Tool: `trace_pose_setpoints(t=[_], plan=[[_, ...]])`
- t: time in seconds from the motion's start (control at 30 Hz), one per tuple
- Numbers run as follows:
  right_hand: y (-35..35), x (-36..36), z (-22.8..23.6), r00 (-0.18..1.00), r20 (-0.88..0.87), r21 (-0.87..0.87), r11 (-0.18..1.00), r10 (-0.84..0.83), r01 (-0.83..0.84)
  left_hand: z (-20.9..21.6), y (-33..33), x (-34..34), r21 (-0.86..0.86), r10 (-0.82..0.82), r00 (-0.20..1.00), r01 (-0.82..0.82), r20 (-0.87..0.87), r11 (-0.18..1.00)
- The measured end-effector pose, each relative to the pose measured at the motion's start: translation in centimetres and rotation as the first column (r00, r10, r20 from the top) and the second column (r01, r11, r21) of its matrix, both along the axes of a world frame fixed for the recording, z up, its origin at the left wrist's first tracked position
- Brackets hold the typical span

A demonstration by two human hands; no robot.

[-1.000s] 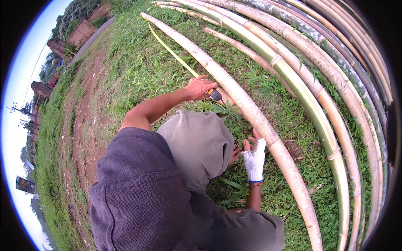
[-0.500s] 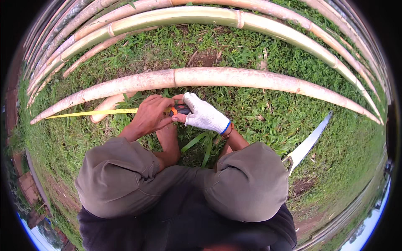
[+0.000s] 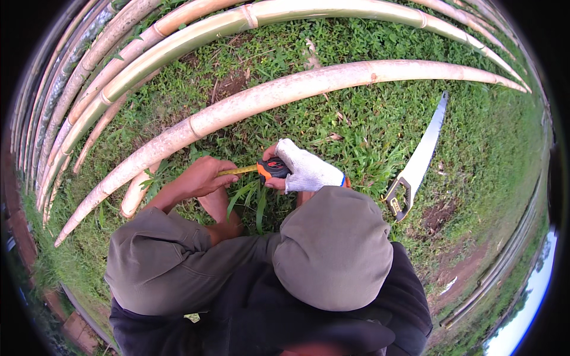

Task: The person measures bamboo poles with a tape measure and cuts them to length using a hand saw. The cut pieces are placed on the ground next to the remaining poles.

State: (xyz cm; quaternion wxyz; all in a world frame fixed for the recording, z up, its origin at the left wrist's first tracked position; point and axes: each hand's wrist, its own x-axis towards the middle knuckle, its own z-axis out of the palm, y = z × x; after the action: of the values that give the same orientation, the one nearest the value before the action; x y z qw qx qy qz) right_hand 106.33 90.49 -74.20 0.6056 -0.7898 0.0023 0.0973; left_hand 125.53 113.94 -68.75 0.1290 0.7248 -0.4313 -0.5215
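Note:
My right hand (image 3: 314,173), in a white knitted glove that leaves fingertips bare, is closed around a black and orange tape measure (image 3: 273,169). A short length of yellow tape blade (image 3: 242,171) runs from its case to my bare left hand (image 3: 203,177), whose fingers pinch it. Beyond the left hand no blade shows. Both hands are above the grass, in front of my knees, on the near side of a long pale bamboo pole (image 3: 249,105) lying crosswise and apart from them. A shorter bamboo piece (image 3: 136,193) sticks out from beneath that pole.
A hand saw (image 3: 423,151) with a dark handle lies on the grass at the right. Farther off, a greenish bamboo pole (image 3: 178,44) and several others are laid side by side. My bent knees (image 3: 335,249) take up the near middle.
My view has turned, so the poles now slant. The hands have moved apart, with blade showing between them. The long stretch of yellow tape left of my left hand is gone from sight.

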Motion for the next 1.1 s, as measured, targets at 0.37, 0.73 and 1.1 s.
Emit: trace_pose_setpoints(t=[0.37, 0.73, 1.1], plan=[[-7.4, -13.9, -1.4, 0.783, 0.203, -0.595, 0.561, -0.588, 0.575, 3.9, -7.0, 5.4, -0.147, -0.166, 0.864, 0.264, 0.475, 0.953], [-8.0, -29.2, -7.9, 0.32, 0.238, -0.542, 0.148, -0.917, 0.827, -8.6, -24.9, 5.5, -0.115, -0.043, 0.93, 0.091, 0.366, 0.989], [-11.7, -32.6, -6.2, 0.681, 0.082, -0.908, 0.228, -0.728, 0.352, -9.2, -28.7, 6.3, 0.044, 0.007, 0.992, -0.012, 0.126, 0.999]])
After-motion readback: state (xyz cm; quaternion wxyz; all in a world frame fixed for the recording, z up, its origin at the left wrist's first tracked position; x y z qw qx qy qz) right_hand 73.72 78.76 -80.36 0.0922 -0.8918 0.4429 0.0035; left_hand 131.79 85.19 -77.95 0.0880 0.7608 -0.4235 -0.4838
